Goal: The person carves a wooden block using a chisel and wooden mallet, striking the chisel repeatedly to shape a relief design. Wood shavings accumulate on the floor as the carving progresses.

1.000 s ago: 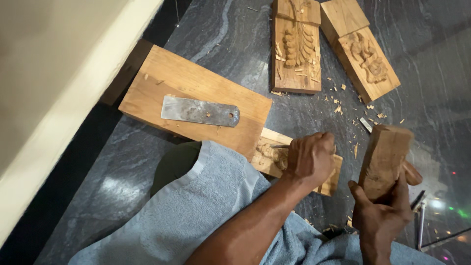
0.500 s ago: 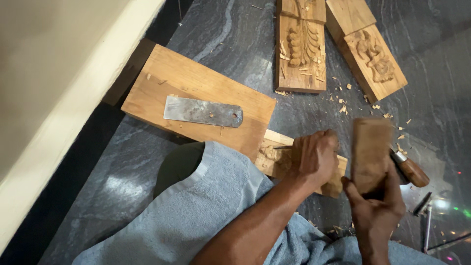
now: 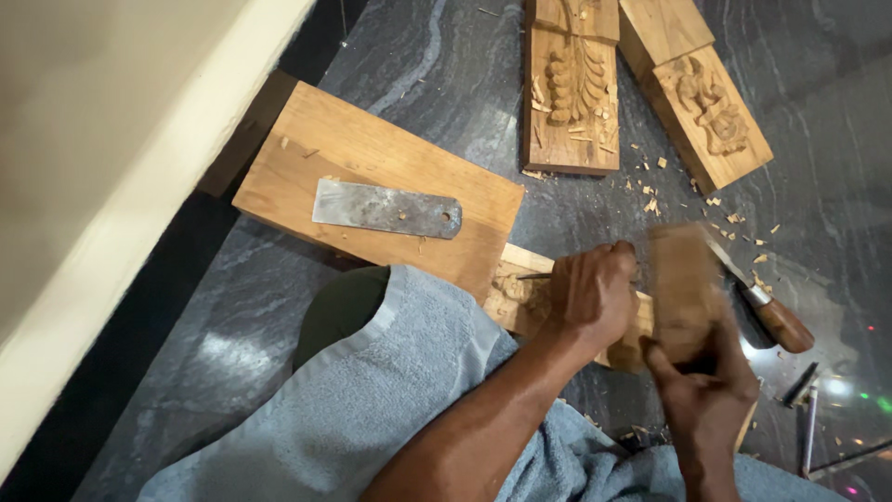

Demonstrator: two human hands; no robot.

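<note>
Head view: a dark grey stone floor (image 3: 279,307) streaked with pale veins lies below, with a cream wall or ledge (image 3: 111,186) running along the left side. Wood chips (image 3: 688,200) are scattered over the stone. A plain wooden board (image 3: 372,158) lies at centre left with a flat grey metal blade (image 3: 386,208) resting on it. At the top lie two carved wooden panels, one with a leaf relief (image 3: 571,88) and one set at an angle beside it (image 3: 711,116). A wooden-handled tool (image 3: 776,321) lies on the floor at right, with slim dark tools (image 3: 804,400) near it. A light blue towel (image 3: 372,409) covers the person's lap.

The left hand (image 3: 595,293) is clenched around a thin chisel (image 3: 534,276), its tip on the small carving block (image 3: 520,297) that lies against the towel's edge. The right hand (image 3: 706,390) grips a wooden mallet (image 3: 683,288), blurred, just beside the left hand.
</note>
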